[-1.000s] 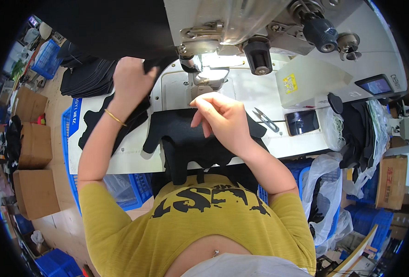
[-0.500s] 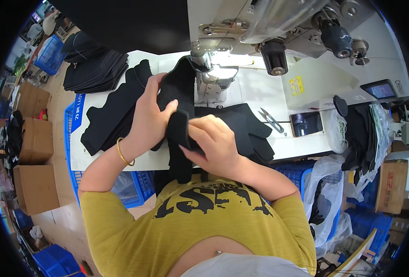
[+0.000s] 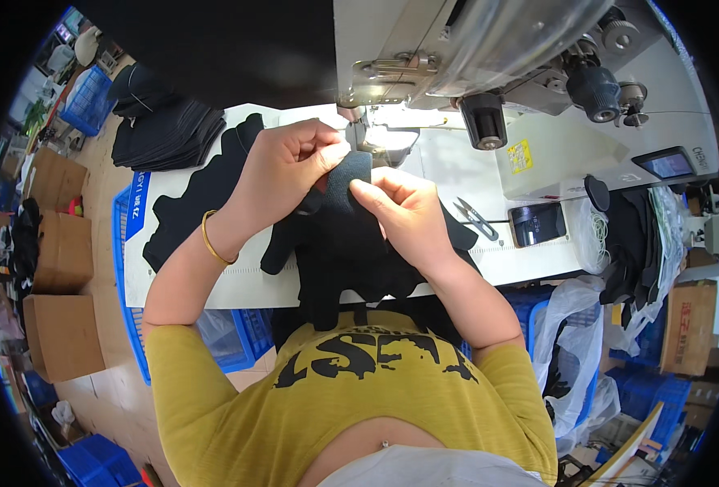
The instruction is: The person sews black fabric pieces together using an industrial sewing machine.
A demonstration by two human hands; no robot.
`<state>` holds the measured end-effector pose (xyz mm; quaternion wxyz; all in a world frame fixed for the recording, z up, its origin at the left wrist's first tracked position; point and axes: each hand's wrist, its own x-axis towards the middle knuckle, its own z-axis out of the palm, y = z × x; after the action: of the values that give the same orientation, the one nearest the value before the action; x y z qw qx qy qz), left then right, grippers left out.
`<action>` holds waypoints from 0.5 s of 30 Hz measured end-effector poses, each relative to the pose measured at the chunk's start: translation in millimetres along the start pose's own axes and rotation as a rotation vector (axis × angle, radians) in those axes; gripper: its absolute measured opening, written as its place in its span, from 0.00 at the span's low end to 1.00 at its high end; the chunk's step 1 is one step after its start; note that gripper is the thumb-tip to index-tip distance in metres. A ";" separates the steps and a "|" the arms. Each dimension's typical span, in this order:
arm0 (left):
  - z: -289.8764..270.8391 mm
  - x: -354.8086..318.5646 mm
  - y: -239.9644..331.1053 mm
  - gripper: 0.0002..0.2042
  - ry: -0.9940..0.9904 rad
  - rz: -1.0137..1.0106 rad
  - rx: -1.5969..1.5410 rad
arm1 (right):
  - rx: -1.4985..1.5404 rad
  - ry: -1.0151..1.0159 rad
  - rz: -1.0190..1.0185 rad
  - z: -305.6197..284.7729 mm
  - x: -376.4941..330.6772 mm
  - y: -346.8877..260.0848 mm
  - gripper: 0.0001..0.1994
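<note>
Black fabric piece (image 3: pixel 345 213): held up over the white sewing table (image 3: pixel 213 284), just before the needle area of the sewing machine (image 3: pixel 424 73). Left hand (image 3: pixel 282 166) pinching the upper edge, right hand (image 3: pixel 404 213) pinching the same edge from the opposite side; hands close together, both clamped on the cloth. Soft, limp, light by the look; draping over the table edge toward the lap. Likely stretchy, prone to slipping out of alignment. Best taken at the edge, near the seam line, thumb against forefinger. Nearby: stack of black cut pieces (image 3: pixel 165 130) at far left, small snips (image 3: pixel 477 219) at right.
</note>
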<state>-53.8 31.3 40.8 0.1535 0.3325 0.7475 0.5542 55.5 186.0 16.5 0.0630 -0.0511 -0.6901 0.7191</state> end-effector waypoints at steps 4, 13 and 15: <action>0.9 12.0 7.3 0.05 -0.022 -0.013 -0.096 | 0.015 0.063 -0.047 -5.2 7.0 9.4 0.12; 5.2 27.0 1.5 0.05 0.108 -0.088 -0.213 | 0.040 0.141 -0.085 -6.1 11.0 6.4 0.10; 6.0 29.6 0.1 0.06 0.104 -0.077 -0.242 | 0.028 0.134 -0.066 -6.6 10.3 5.1 0.10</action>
<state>-71.9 55.4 43.0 0.1748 0.2532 0.6944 0.6505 46.3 193.9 11.2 0.1332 -0.0754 -0.6755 0.7213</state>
